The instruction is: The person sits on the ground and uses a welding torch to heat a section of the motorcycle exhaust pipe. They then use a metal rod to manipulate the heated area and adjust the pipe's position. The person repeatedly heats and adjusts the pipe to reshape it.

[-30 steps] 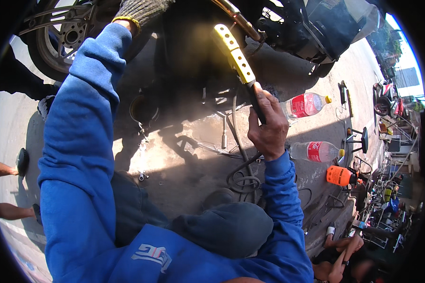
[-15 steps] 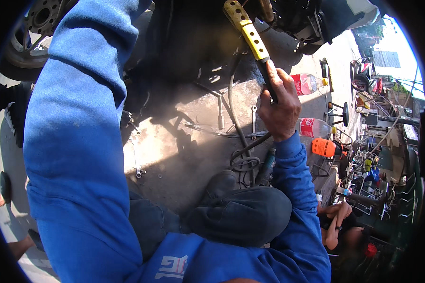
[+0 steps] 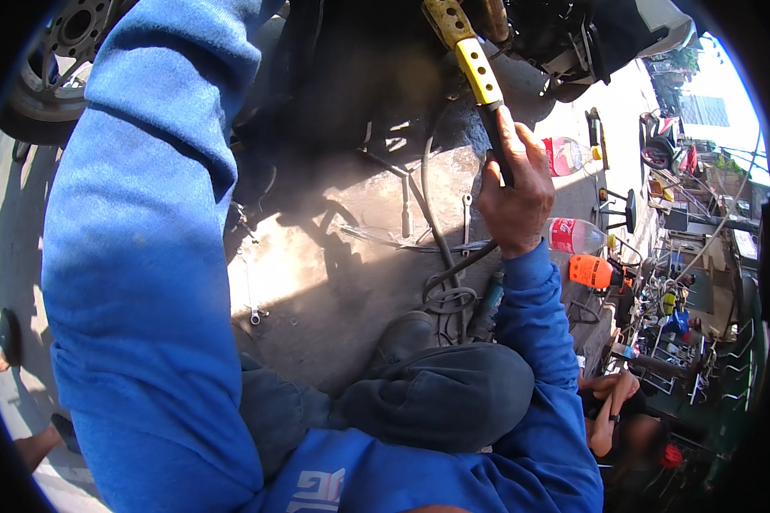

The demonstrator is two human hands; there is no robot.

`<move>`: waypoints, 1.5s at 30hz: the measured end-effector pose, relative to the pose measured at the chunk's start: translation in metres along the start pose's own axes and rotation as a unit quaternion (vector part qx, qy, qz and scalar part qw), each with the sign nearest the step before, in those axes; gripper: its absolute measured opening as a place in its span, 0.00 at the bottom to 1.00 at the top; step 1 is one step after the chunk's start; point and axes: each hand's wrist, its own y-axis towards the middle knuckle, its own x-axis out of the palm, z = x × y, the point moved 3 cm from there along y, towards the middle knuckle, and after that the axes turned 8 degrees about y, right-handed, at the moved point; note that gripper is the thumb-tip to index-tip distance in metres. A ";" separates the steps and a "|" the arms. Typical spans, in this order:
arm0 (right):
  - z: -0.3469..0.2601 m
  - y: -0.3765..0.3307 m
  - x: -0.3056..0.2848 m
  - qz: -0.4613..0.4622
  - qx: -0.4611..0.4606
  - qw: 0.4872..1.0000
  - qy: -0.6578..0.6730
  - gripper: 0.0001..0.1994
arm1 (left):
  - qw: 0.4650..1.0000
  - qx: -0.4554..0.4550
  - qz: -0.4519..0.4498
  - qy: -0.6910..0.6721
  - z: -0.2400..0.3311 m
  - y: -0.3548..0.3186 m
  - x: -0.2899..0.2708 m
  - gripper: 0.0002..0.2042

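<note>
My right hand point(image 3: 515, 195) has its fingers clamped on the black grip of a yellow-handled tool point(image 3: 473, 73), raised toward the motorcycle point(image 3: 565, 34). My left hand is out of view past the blue sleeve point(image 3: 145, 222), so I cannot tell its fingers' state.

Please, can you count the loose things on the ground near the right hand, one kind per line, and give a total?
Plastic bottles: 2
Orange tool: 1
Wrenches: 3
Hose: 1
Total: 7
</note>
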 end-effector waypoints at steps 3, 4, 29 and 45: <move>0.001 0.000 0.001 -0.010 0.008 1.000 -0.002 0.30 | 1.000 0.024 -0.003 -0.006 -0.004 0.001 0.000 0.29; 0.002 0.000 0.001 -0.012 0.008 1.000 -0.004 0.30 | 1.000 0.025 -0.005 -0.007 -0.005 0.001 0.000 0.29; 0.000 -0.002 0.001 -0.035 -0.005 0.999 0.014 0.32 | 0.999 0.031 0.021 -0.007 -0.011 0.007 0.008 0.29; 0.009 -0.003 -0.001 -0.009 -0.001 1.000 -0.005 0.30 | 0.999 0.038 0.008 -0.014 -0.010 0.005 0.004 0.30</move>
